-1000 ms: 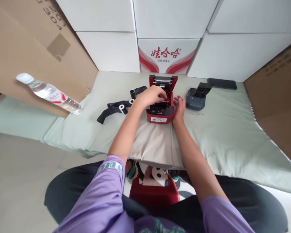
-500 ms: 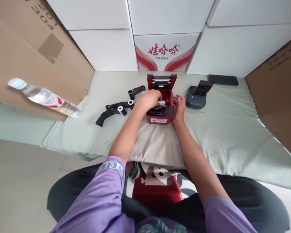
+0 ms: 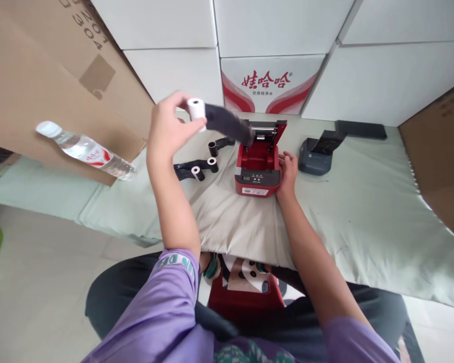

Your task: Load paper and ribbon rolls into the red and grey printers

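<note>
My left hand (image 3: 169, 130) is raised above the bed and grips a small white paper roll (image 3: 196, 108) whose dark strip (image 3: 227, 123) trails down toward a red printer (image 3: 259, 174). The printer sits on a beige pillow (image 3: 234, 227) with its lid open and its paper bay bare. My right hand (image 3: 288, 172) rests against the printer's right side, steadying it. Left of the printer lie other small rolls with black strips (image 3: 196, 169).
A grey printer (image 3: 318, 156) with its lid up stands right of the red one, a black flat device (image 3: 361, 130) behind it. A water bottle (image 3: 85, 150) lies at the left by a leaning cardboard sheet (image 3: 41, 80). White boxes (image 3: 272, 30) line the back.
My left hand has lifted the paper roll out of the red printer and carried it up and to the left, its dark strip unrolling behind. The right hand has stayed on the printer.
</note>
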Demonstrator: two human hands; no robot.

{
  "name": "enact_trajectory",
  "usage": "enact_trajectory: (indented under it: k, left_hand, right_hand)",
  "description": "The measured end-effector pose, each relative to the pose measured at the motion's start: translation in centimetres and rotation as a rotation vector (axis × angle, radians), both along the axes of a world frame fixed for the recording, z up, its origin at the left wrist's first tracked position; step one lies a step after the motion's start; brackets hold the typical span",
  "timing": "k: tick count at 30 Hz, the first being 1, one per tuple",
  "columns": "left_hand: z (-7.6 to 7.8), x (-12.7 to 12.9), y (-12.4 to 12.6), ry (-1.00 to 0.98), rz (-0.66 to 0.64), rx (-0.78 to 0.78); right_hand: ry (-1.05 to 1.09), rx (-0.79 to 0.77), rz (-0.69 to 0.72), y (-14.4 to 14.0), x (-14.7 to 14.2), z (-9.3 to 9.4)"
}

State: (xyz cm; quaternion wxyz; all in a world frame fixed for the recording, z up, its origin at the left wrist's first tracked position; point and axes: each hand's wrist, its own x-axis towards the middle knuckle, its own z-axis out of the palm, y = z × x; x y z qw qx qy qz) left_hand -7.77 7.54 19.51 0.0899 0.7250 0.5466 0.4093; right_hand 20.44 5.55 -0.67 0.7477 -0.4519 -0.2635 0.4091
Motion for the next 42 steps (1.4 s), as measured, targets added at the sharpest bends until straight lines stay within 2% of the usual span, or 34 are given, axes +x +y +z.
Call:
enact_trajectory:
  k: [2,4,6,8,11,14,16,20,22,24,26,28,30,32,36,39,41,42]
  left_hand:
    - [-1.5,-1.8,1.7,-0.002,0.219,-0.007]
    - [-3.4,-3.0,3.4,0.027,0.421,-0.161]
    - [-5.4,-3.9,4.8,0.086,0.542,-0.345]
    - [-7.2,-4.5,5.8,0.128,0.564,-0.485]
    - [-9.4,-4.9,6.8,0.147,0.531,-0.626]
    - [-10.3,-5.2,7.4,0.154,0.502,-0.739]
    - [-10.0,-5.5,7.3,0.154,0.488,-0.767]
    - [-7.4,-5.6,6.3,0.182,0.428,-0.654]
    - [-6.4,-4.9,5.9,0.218,0.265,-0.671]
    - [-6.1,-3.7,6.0,0.239,0.026,-0.729]
    - [-6.7,-2.2,6.4,0.265,-0.179,-0.768]
    - [-7.5,-0.9,6.8,0.325,-0.263,-0.806]
    - [-8.1,0.2,7.0,0.404,-0.237,-0.846]
    - [-8.3,0.8,7.1,0.459,-0.156,-0.853]
    - [-7.7,0.7,6.9,0.489,-0.041,-0.84]
    - [-5.9,-0.3,5.9,0.452,0.026,-0.792]
    - [-4.1,-1.2,4.4,0.329,0.061,-0.616]
    - [-3.1,-1.5,3.4,0.239,0.054,-0.476]
  right_hand:
    - [-0.009,0.002,0.006,-0.1,-0.1,0.1]
    - [-0.033,0.005,0.013,-0.2,-0.1,0.1]
    - [-0.058,0.008,0.014,-0.2,-0.2,0.2]
    - [-0.071,0.013,0.008,-0.2,-0.2,0.3]
    - [-0.074,0.017,0.008,-0.2,-0.3,0.4]
    - [-0.08,0.01,0.015,-0.3,-0.3,0.6]
    - [-0.08,0.006,0.019,-0.3,-0.3,0.6]
    - [-0.077,0.001,0.017,-0.3,-0.2,0.5]
    - [-0.073,0.003,0.012,-0.2,-0.1,0.4]
    - [-0.068,0.007,0.014,-0.1,0.0,0.3]
    - [-0.065,0.007,0.021,0.0,0.1,0.2]
    - [-0.063,0.005,0.025,0.0,0.1,0.0]
    - [-0.065,0.009,0.022,0.1,0.1,-0.1]
    - [-0.07,0.018,0.018,0.1,0.1,-0.2]
    - [-0.081,0.031,0.017,0.0,0.1,-0.3]
    - [-0.084,0.036,0.017,-0.1,0.0,-0.1]
    - [-0.088,0.033,0.022,-0.3,-0.2,0.1]
    - [-0.088,0.031,0.024,-0.3,-0.3,0.2]
